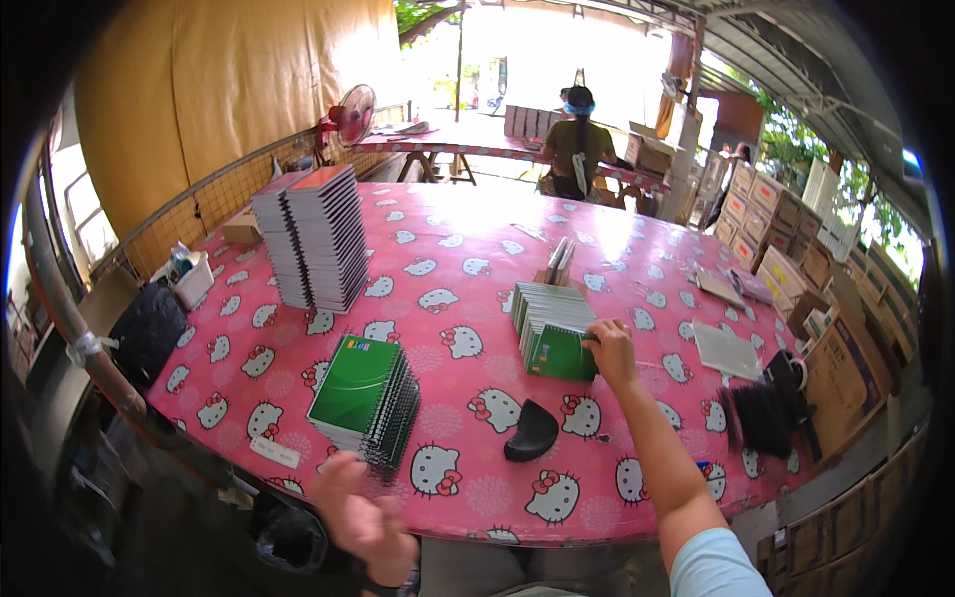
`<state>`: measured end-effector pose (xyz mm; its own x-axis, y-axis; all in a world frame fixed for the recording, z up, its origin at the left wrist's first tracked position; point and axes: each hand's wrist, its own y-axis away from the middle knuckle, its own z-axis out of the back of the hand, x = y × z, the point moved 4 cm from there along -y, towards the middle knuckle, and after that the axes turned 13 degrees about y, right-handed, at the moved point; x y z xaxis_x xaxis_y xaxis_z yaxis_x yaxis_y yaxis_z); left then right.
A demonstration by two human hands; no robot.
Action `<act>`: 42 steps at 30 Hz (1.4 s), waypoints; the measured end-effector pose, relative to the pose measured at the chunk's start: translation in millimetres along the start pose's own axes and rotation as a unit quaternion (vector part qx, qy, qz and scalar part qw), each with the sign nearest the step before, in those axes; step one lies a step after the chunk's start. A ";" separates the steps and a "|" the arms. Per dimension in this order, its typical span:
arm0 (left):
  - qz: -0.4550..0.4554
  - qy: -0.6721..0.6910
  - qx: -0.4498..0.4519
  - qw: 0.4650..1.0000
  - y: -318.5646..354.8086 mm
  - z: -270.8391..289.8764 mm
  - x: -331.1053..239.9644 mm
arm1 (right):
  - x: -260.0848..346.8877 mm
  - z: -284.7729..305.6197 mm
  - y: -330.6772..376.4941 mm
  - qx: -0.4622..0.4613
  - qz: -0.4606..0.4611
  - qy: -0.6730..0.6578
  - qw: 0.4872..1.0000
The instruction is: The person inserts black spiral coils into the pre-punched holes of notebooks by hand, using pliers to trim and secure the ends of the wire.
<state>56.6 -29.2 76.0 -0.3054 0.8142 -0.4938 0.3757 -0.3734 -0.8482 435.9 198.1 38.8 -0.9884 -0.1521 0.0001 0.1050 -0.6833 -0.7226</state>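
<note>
My right hand (611, 352) pinches the right edge of a small green-covered notebook (559, 352), the front one of a leaning row of notebooks (545, 306). My left hand (364, 519) is raised near the table's front edge, slightly blurred, its fingers apart and nothing in them. Just beyond it stands a stack of green spiral notebooks (360, 383), with the black coils along its right side. Between the two groups lies a black curved object (532, 431) whose kind I cannot make out.
Taller stacks of spiral notebooks (316, 239) rise at the back left of the pink patterned table (448, 398). Black coils (761, 413) and a clear plastic sheet (726, 350) lie at the right. Beyond are a red fan (350, 117), a seated person (577, 144) and stacked cartons (766, 214).
</note>
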 end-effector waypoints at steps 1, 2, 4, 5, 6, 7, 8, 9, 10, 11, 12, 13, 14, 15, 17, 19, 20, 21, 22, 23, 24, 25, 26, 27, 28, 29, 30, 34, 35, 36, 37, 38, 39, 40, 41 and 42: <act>0.012 0.056 0.030 0.998 6.5 -21.6 -7.0 | 6.5 3.1 4.0 0.028 0.003 -0.041 0.999; 0.029 0.058 0.063 0.996 14.2 -35.7 -9.2 | 21.0 18.0 2.2 0.052 0.009 -0.085 0.995; 0.090 0.062 0.088 0.990 21.2 -59.4 -8.8 | 56.1 57.3 4.1 0.066 0.063 -0.162 0.983; 0.141 0.070 0.082 0.984 22.4 -74.1 -6.3 | 74.5 78.6 18.2 0.064 0.104 -0.190 0.974; 0.210 0.093 0.119 0.966 34.0 -82.3 6.0 | 90.9 93.9 35.8 0.081 0.125 -0.218 0.965; 0.280 0.114 0.154 0.941 46.2 -91.8 16.8 | 104.8 109.4 55.2 0.098 0.144 -0.241 0.955; 0.356 0.144 0.227 0.895 70.2 -91.9 39.9 | 119.3 122.1 74.1 0.129 0.137 -0.249 0.950; 0.426 0.175 0.301 0.835 90.7 -94.7 51.3 | 124.2 129.4 90.4 0.157 0.128 -0.254 0.946; 0.431 0.162 0.307 0.833 98.8 -93.8 50.3 | 114.7 126.1 103.9 0.188 0.063 -0.315 0.928; 0.439 0.149 0.315 0.828 108.1 -92.2 49.0 | 103.7 120.8 119.4 0.215 -0.005 -0.373 0.902; 0.445 0.135 0.323 0.824 115.2 -90.8 48.3 | 95.1 115.4 133.9 0.238 -0.072 -0.431 0.867; 0.455 0.178 0.294 0.822 121.5 -88.5 47.6 | 93.5 113.2 144.1 0.225 -0.131 -0.470 0.844; 0.467 0.218 0.264 0.816 127.4 -85.7 48.2 | 100.0 107.0 151.0 0.210 -0.190 -0.507 0.814; 0.478 0.256 0.231 0.808 132.2 -85.4 49.3 | 107.2 101.1 158.0 0.191 -0.246 -0.543 0.780; 0.333 0.064 0.236 0.911 113.0 -93.2 23.0 | 126.8 90.6 171.2 0.147 -0.256 -0.606 0.739; 0.138 -0.095 0.274 0.947 97.7 -110.4 -6.8 | 130.2 89.4 171.0 0.131 -0.247 -0.619 0.734; 0.075 -0.135 0.301 0.941 96.2 -117.3 -14.2 | 129.8 91.7 166.6 0.139 -0.235 -0.604 0.749; 0.011 -0.171 0.321 0.931 94.9 -123.9 -20.7 | 127.1 93.7 161.4 0.148 -0.222 -0.589 0.762; 0.020 -0.133 0.379 0.916 101.2 -125.8 -12.1 | 111.8 96.3 154.4 0.128 -0.194 -0.533 0.814; 0.029 -0.091 0.435 0.896 106.2 -129.4 -7.8 | 83.5 97.0 147.9 0.107 -0.166 -0.469 0.861; 0.047 -0.092 0.404 0.909 105.7 -132.1 -9.8 | 42.3 91.7 142.7 0.038 -0.115 -0.416 0.901; 0.037 -0.079 0.405 0.910 103.7 -131.4 -7.5 | -3.6 92.5 135.1 0.051 -0.183 -0.349 0.918; 0.031 -0.066 0.407 0.911 103.4 -128.9 -4.5 | -49.5 102.6 127.2 -0.006 -0.188 -0.217 0.958; 0.024 -0.040 0.409 0.911 104.4 -132.6 -6.0 | -122.6 95.6 141.7 -0.004 -0.290 -0.138 0.947; 0.025 -0.033 0.410 0.911 104.6 -134.7 -6.5 | -167.2 114.3 144.7 -0.025 -0.270 0.051 0.961; 0.025 -0.027 0.410 0.911 104.4 -136.9 -8.5 | -207.5 119.4 159.8 0.016 -0.297 0.214 0.931; 0.027 -0.028 0.408 0.912 103.1 -136.4 -8.0 | -222.1 112.8 173.7 0.091 -0.341 0.256 0.900; 0.039 -0.036 0.392 0.918 97.6 -134.3 -4.7 | -248.2 93.8 182.5 0.204 -0.406 0.119 0.883; 0.042 -0.037 0.394 0.917 96.8 -134.2 -5.2 | -245.0 94.2 180.0 0.199 -0.398 0.094 0.891; 0.046 -0.038 0.396 0.916 96.8 -134.6 -5.1 | -244.7 95.8 174.7 0.193 -0.390 0.068 0.898; 0.049 -0.038 0.401 0.914 97.4 -135.3 -5.1 | -246.5 97.4 171.9 0.186 -0.384 0.043 0.904; 0.049 -0.035 0.404 0.913 97.2 -137.6 -5.3 | -256.0 98.7 174.3 0.197 -0.386 0.019 0.901; 0.050 -0.032 0.407 0.912 97.5 -139.1 -5.5 | -266.7 98.1 181.6 0.214 -0.444 -0.068 0.867; 0.050 -0.032 0.404 0.913 97.6 -138.9 -4.8 | -268.9 101.7 180.3 0.208 -0.473 -0.062 0.854; 0.050 -0.032 0.402 0.914 97.8 -138.4 -3.9 | -270.5 105.9 180.3 0.202 -0.501 -0.056 0.840; 0.051 -0.032 0.400 0.914 97.7 -138.6 -3.0 | -268.3 110.2 178.0 0.192 -0.483 0.004 0.854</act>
<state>215.5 -6.6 21.3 -0.3648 0.7393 -0.5659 -0.3482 -0.6721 -0.6535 732.0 38.5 -13.7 -0.6351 0.6193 0.4617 -0.7332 -0.6715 -0.1079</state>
